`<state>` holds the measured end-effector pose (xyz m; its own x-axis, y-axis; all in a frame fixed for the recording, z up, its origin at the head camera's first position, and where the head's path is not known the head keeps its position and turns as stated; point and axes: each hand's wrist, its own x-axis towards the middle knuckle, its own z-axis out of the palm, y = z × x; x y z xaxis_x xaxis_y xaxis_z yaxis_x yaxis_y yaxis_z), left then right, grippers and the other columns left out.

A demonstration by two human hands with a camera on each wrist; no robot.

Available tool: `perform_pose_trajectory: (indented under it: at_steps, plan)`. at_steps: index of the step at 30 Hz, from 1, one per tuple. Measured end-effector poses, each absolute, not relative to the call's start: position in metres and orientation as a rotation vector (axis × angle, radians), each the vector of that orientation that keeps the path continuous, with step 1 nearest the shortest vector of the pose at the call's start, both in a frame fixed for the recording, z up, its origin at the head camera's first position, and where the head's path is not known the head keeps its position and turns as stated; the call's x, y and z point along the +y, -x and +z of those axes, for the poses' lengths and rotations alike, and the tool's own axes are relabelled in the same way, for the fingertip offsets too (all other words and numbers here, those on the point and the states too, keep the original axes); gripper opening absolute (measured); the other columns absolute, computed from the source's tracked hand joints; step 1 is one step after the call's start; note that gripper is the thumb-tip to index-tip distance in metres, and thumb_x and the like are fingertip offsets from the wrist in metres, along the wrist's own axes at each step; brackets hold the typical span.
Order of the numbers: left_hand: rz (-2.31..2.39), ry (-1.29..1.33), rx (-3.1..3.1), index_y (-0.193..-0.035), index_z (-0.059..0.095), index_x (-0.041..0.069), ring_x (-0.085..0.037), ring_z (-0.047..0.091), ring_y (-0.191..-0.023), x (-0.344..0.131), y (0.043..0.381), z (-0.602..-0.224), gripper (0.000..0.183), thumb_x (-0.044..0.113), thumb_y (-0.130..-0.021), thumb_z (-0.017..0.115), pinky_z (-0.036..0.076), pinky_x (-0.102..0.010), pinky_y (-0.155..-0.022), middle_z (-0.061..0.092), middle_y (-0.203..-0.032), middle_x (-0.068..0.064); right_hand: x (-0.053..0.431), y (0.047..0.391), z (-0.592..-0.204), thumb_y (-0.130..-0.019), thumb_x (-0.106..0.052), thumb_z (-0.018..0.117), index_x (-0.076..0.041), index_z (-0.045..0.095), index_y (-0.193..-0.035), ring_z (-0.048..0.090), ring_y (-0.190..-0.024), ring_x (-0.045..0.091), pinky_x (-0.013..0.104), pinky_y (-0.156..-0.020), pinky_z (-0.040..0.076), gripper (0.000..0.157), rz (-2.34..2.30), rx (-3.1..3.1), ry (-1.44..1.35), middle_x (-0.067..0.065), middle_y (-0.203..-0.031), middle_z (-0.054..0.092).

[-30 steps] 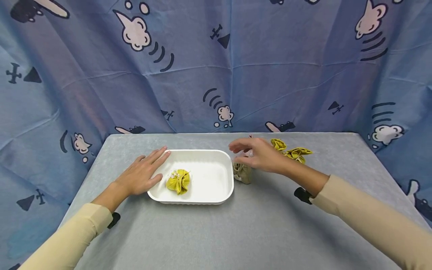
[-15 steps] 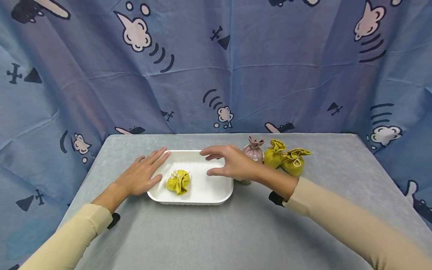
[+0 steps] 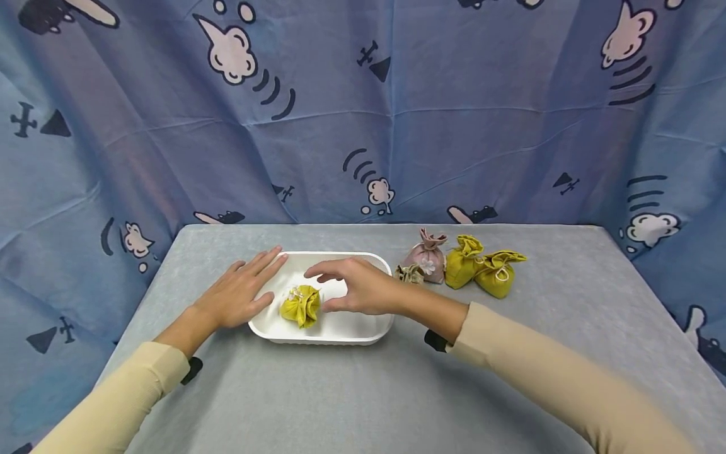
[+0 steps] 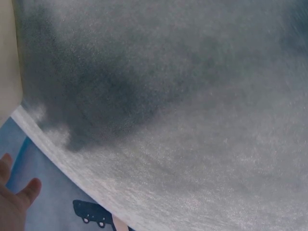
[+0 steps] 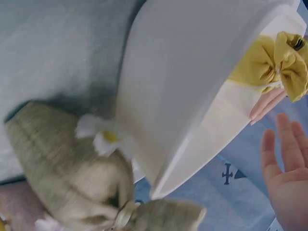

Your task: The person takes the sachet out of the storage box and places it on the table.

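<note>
A white tray [image 3: 357,334] lies on the grey table with a yellow drawstring pouch [image 3: 299,307] inside, toward its left. My left hand [image 3: 241,293] rests on the tray's left rim, fingers spread. Over the tray, just right of the yellow pouch, my right hand [image 3: 363,287] hovers with thumb and fingers apart and nothing between them. In the right wrist view, a greenish-beige pouch [image 5: 72,163] with a white flower stands against the outside of the tray. The right forearm partly covers that pouch in the head view.
Right of the tray, a pink pouch [image 3: 428,255] and two yellow pouches, one in the middle [image 3: 462,261] and one at the right [image 3: 496,274], stand close together on the grey table [image 3: 317,397]. A blue patterned curtain [image 3: 317,126] hangs behind the table.
My right hand has moved left from above the greenish-beige pouch to beside the yellow pouch in the tray. The pouches at the right are uncovered now. The left hand stays on the rim.
</note>
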<state>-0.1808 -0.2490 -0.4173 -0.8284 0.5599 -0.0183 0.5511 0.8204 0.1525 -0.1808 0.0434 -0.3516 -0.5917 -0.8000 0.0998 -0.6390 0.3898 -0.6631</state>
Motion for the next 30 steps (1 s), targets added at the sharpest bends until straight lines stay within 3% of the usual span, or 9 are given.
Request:
perform_pose_trajectory:
  at_steps: [7,17,30]
  plan:
    - [0.221,-0.910,2.942,-0.161,0.019,0.015,-0.035,0.027,-0.147,-0.250,0.181,-0.418,0.069,0.032,-0.101,0.049,0.031,-0.065,-0.107,0.015,-0.166,-0.008,0.031,0.177,-0.357,-0.084,-0.006,0.078,-0.008,0.061,-0.134,0.061,-0.118,0.019,0.037,-0.102,0.047,0.053,-0.920,2.391,1.248,0.004,-0.130,0.066]
    - [0.233,-0.909,2.938,-0.161,0.019,0.015,-0.035,0.027,-0.147,-0.251,0.181,-0.419,0.069,0.032,-0.101,0.049,0.031,-0.065,-0.107,0.015,-0.166,-0.007,0.020,0.176,-0.361,-0.088,0.002,0.070,-0.008,0.065,-0.130,0.061,-0.117,0.015,0.028,-0.102,0.045,0.044,-0.851,2.382,1.298,0.002,-0.126,0.068]
    - [0.260,-0.909,2.926,-0.161,0.019,0.015,-0.035,0.026,-0.148,-0.251,0.182,-0.418,0.069,0.032,-0.102,0.049,0.031,-0.065,-0.107,0.014,-0.166,-0.007,0.012,0.177,-0.371,-0.088,0.005,0.066,-0.012,0.076,-0.113,0.063,-0.114,0.011,0.026,-0.098,0.047,0.031,-0.833,2.414,1.337,-0.003,-0.119,0.071]
